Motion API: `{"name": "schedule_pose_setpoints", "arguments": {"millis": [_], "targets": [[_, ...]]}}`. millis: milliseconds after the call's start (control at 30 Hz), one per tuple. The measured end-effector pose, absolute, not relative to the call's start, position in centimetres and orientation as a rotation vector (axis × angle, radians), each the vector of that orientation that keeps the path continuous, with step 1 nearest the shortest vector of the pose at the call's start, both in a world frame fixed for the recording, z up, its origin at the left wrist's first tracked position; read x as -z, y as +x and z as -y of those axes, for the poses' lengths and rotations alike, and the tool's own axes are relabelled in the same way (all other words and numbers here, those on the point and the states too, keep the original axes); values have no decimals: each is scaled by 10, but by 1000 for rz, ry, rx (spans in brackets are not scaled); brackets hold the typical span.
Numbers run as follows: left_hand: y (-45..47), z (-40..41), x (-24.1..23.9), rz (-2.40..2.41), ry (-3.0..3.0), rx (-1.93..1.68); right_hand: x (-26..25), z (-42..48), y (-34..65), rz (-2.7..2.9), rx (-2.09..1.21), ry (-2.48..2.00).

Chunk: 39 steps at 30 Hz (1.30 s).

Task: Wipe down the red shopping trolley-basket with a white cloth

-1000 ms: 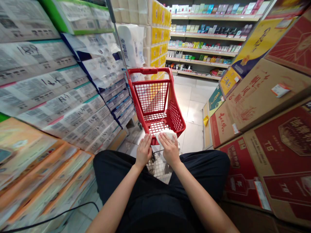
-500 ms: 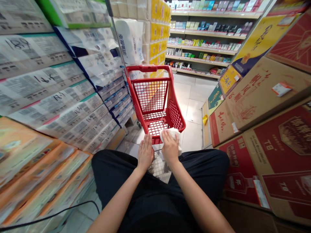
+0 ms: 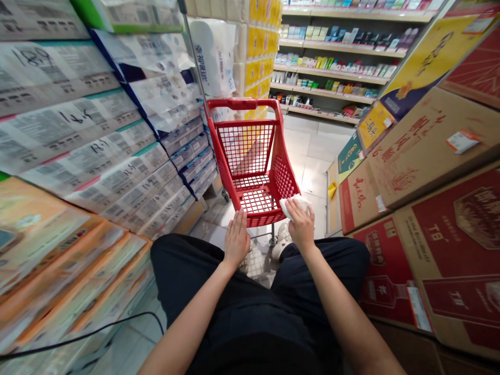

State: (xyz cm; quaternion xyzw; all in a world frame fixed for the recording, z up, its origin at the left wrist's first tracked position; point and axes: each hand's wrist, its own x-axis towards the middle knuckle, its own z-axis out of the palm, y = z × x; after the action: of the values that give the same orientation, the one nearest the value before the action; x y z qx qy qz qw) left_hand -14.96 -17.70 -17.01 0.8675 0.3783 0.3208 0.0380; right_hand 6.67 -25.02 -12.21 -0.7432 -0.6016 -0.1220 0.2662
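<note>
A red plastic shopping cart [image 3: 280,156] with lattice walls stands on the floor in front of my knees, its basket bare inside. My left hand [image 3: 236,240] lies flat against the near left corner of the basket rim, fingers stretched out together. At the near right corner, my right hand [image 3: 301,225] presses a folded white cloth [image 3: 296,202] onto the rim, its fingers spread over the top. Part of the cloth is hidden under that hand.
Stacked packs of paper goods [image 3: 105,151] line my left. Cardboard boxes [image 3: 433,151] rise close on my right. Behind the cart stand yellow-printed packs [image 3: 258,52] and shelves of small goods [image 3: 332,70]. A black cable [image 3: 97,329] runs at lower left.
My right hand has slid the white cloth rightward along the near rim, from about the middle to the right corner. My left hand has stayed at the left corner.
</note>
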Motion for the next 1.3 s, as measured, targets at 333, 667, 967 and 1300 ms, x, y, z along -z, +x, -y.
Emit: {"name": "schedule_pose_setpoints", "arguments": {"millis": [333,667,967,1300], "targets": [[-147,177,177,-1161,2637,-1023,113,235,-34,1633,125,-2066],[-151,176,171,-1160,2690,-992,117,246,2,1759,158,-1930],[-148,177,172,-1175,2671,-1027,111,244,49,1349,168,-2201],[-154,175,171,-1134,2685,-971,110,230,-49,1746,55,-1921]]}}
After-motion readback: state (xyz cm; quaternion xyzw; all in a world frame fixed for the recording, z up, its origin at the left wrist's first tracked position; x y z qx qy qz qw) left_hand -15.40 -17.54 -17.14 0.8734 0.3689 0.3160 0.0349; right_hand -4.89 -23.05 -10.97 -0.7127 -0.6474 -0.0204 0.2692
